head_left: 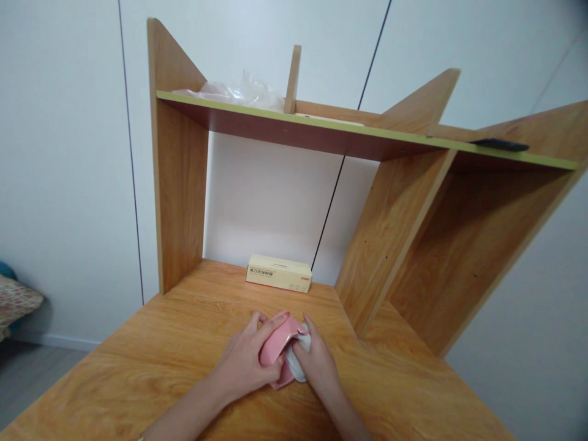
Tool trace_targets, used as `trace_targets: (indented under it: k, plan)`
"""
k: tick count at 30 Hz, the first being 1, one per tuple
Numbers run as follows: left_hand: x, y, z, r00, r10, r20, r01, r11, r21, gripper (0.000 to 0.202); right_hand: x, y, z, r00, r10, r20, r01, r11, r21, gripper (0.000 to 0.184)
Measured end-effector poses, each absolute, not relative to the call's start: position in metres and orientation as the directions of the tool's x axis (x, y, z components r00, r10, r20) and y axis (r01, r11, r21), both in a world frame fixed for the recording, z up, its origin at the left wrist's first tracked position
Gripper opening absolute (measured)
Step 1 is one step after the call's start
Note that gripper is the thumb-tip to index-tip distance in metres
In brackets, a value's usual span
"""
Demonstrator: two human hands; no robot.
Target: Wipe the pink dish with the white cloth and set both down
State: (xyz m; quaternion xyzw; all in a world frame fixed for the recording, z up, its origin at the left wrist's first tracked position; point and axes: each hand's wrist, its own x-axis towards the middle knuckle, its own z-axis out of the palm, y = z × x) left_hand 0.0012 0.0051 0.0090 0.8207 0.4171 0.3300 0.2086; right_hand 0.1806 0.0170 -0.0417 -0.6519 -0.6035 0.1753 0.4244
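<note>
So, from the left: patterned fabric (18, 301) shows beyond the desk (114, 380), and a clear plastic bag (250, 92) sits up on the shelf (340, 138). Your left hand (248, 361) grips a glossy pink packet (277, 338) over the desktop, fingers across its top and thumb low on its side. Behind it, well apart and untouched, stands a pale yellow box (278, 273). The packet's right side looks open, and there your right hand (318, 360) pinches a soft-looking white piece (297, 364), its thumb near that opening. You seem partway along: the packet looks opened, yet pink and white have not been parted. Your fingers hide how much white lies inside, so how much remains cannot be told. Farther right, a dark flat item (500, 144) rests on the shelf.
</note>
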Motion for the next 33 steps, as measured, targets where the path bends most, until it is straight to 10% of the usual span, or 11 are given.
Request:
trace_targets:
  k: [15,22,29,33]
  plan:
    - [0.01,0.011,-0.022,0.362,0.826,0.432,0.175,-0.516,0.839,0.07,0.171,0.024,-0.049,0.304,0.887,0.348,0.328,0.245,-0.912,0.048]
    - [0.007,0.007,-0.009,0.289,0.885,0.364,0.439,-0.461,0.772,0.073,0.173,0.022,-0.036,0.461,0.825,0.326,0.534,0.036,-0.845,0.076]
    - [0.009,0.002,-0.001,0.285,0.916,0.284,0.598,-0.401,0.694,0.079,0.177,0.007,-0.018,0.312,0.852,0.42,0.877,-0.088,-0.473,0.073]
    - [0.008,0.004,-0.001,0.3,0.919,0.255,0.554,-0.386,0.738,0.072,0.177,0.009,-0.017,0.294,0.855,0.427,0.886,-0.076,-0.458,0.069]
